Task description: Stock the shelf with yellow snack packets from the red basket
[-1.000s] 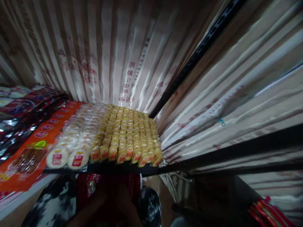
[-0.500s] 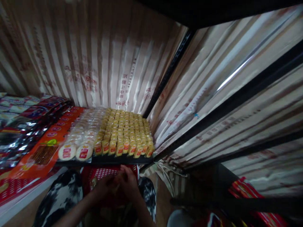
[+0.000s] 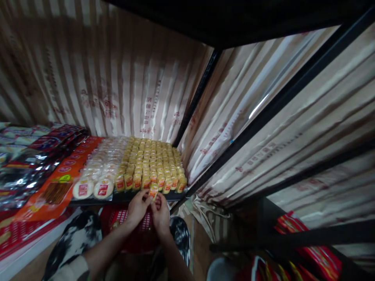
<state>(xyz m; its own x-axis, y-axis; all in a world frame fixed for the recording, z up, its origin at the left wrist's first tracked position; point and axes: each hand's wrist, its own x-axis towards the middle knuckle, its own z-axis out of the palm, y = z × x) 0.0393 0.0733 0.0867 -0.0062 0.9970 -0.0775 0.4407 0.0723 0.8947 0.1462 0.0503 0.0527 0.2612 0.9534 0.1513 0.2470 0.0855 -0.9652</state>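
Observation:
Between the fingertips of my left hand (image 3: 138, 207) and my right hand (image 3: 161, 215) is a small yellow wrapped snack cake (image 3: 153, 191) with a red label. Both hands pinch it just in front of the shelf edge. Right behind it, rows of matching yellow wrapped cakes (image 3: 152, 164) stand packed on the black shelf (image 3: 90, 201). To their left are two rows of round white wrapped crackers (image 3: 103, 188) with red labels. Below my hands, a red plastic basket (image 3: 117, 218) sits between my knees, partly hidden by my arms.
An orange snack packet (image 3: 55, 191) and dark shiny packets (image 3: 32, 164) lie farther left on the shelf. Black rack bars (image 3: 249, 132) cross on the right before a pleated printed curtain (image 3: 129, 86). Red packets (image 3: 316, 249) lie at lower right, near a grey-white rounded object (image 3: 221, 269).
My hands have risen from over the red basket to the shelf's front edge, bringing the wrapped cake into clear sight. The view has shifted, showing more of the dark shelf overhead.

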